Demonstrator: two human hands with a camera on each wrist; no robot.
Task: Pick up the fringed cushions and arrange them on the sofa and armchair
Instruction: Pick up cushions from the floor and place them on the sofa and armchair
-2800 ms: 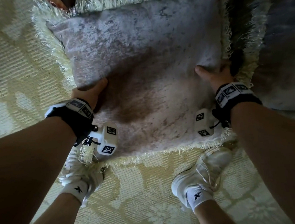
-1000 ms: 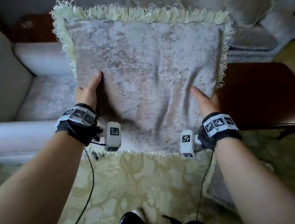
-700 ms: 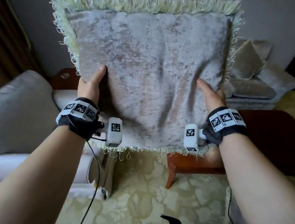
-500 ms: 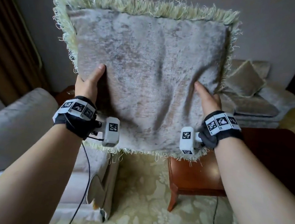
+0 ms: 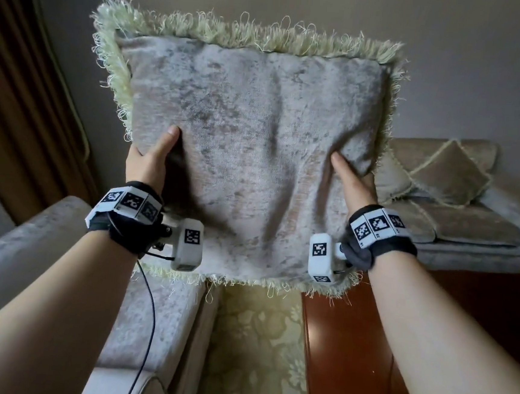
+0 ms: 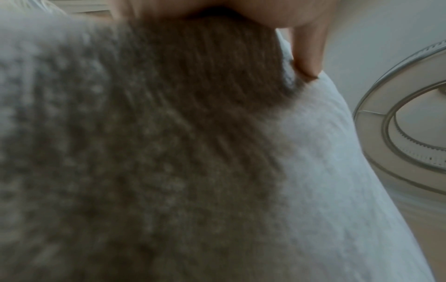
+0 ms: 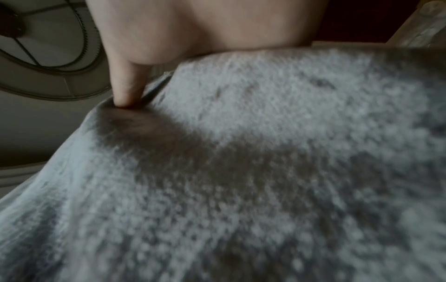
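Observation:
A grey velvet cushion with pale green fringe hangs upright in the air in front of me, held at chest height. My left hand grips its left edge, thumb on the near face and fingers hidden behind. My right hand grips the right edge the same way. Both wrist views are filled by the cushion's fabric, with a thumb pressing into it. An armchair stands below left. A sofa stands at the right rear with a fringed cushion propped on it.
A dark wooden table stands below right, between me and the sofa. A patterned yellow carpet runs between armchair and table. Brown curtains hang at the left. A wrist cable dangles over the armchair's arm.
The cushion was lifted off the floor and raised upright in both hands. My view rose from the carpet to the room, and the sofa came into sight at the right.

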